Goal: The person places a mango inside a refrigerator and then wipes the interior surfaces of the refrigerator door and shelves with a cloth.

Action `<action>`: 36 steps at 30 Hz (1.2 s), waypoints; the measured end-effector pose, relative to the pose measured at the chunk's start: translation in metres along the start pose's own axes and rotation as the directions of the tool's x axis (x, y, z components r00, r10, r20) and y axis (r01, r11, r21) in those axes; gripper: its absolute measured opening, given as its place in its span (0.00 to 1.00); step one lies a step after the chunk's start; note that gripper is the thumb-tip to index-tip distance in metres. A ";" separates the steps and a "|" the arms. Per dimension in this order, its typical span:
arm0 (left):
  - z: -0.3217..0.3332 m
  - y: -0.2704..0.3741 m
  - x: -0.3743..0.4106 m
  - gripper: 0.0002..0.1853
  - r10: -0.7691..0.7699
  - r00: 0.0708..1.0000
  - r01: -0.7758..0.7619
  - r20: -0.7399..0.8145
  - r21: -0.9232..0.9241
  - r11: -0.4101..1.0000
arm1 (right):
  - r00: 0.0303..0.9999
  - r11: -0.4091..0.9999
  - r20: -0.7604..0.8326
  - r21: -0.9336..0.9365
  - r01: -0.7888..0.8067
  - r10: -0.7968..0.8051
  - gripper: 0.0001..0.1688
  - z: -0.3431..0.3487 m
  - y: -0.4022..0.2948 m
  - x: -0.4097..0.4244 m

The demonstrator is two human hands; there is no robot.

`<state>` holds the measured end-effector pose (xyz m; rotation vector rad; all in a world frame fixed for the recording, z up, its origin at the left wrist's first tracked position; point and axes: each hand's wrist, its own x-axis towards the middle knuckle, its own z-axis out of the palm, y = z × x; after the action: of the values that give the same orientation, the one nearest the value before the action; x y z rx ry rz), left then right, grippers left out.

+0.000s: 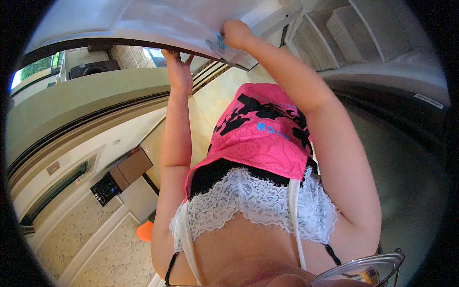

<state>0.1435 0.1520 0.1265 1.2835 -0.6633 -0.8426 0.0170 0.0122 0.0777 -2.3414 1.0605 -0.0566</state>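
Note:
An opened door (143, 21) with a pale inner face, apparently a refrigerator door, spans the top of the view. My left hand (178, 71) grips its dark lower edge, with the fingers partly hidden behind it. Bunched in my right hand (236, 34) is a light blue cloth (223, 42), pressed at the door's inner side. A clear plastic door bin (231, 55) sits right beside that hand and the cloth. Below my arms hangs a pink apron (247, 136) with black and blue print, worn over a white lace-trimmed top.
Grey-white drawers or bins (344, 34) fill the compartment at upper right, above a dark panel (394, 107). Pale floor tiles (204, 114) show between my arms. A brown cabinet (134, 166) and an orange object (145, 231) stand at left. Eyeglasses (358, 269) intrude at lower right.

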 end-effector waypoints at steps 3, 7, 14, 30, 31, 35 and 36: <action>0.004 0.002 -0.002 0.22 0.000 1.000 0.000 -0.017 0.006 1.000 | 0.964 0.896 -0.087 0.397 -0.200 0.253 0.06 0.010 0.002 0.004; 0.000 -0.005 0.000 0.22 -0.010 1.000 0.010 0.000 -0.017 1.000 | 0.967 0.615 -0.074 0.783 -0.096 0.244 0.08 0.004 -0.001 -0.007; -0.015 0.005 -0.003 0.22 -0.047 0.994 0.043 0.102 0.033 0.999 | 0.770 0.429 0.077 0.863 0.267 -0.634 0.10 -0.054 -0.019 -0.113; 0.003 0.003 -0.017 0.23 -0.042 0.996 0.042 0.075 0.003 0.999 | 0.988 0.927 -0.157 -0.370 -0.056 -0.003 0.11 -0.021 0.044 -0.013; 0.001 0.001 -0.016 0.24 -0.037 0.997 0.036 0.074 0.009 0.999 | 0.994 0.930 -0.088 -0.366 0.032 -0.068 0.11 -0.024 0.032 -0.020; 0.001 -0.001 -0.015 0.25 -0.029 0.994 0.024 0.105 0.052 0.998 | 0.992 0.984 -0.027 -0.132 0.121 -0.126 0.09 0.003 -0.004 -0.030; 0.004 0.002 -0.017 0.23 -0.027 0.993 0.019 0.117 0.068 0.997 | 0.990 0.985 -0.016 -0.104 0.135 -0.137 0.09 0.006 -0.008 -0.030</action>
<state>0.1312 0.1640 0.1293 1.3111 -0.7774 -0.9269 0.0031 0.0408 0.0819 -2.5096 0.9332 -0.0831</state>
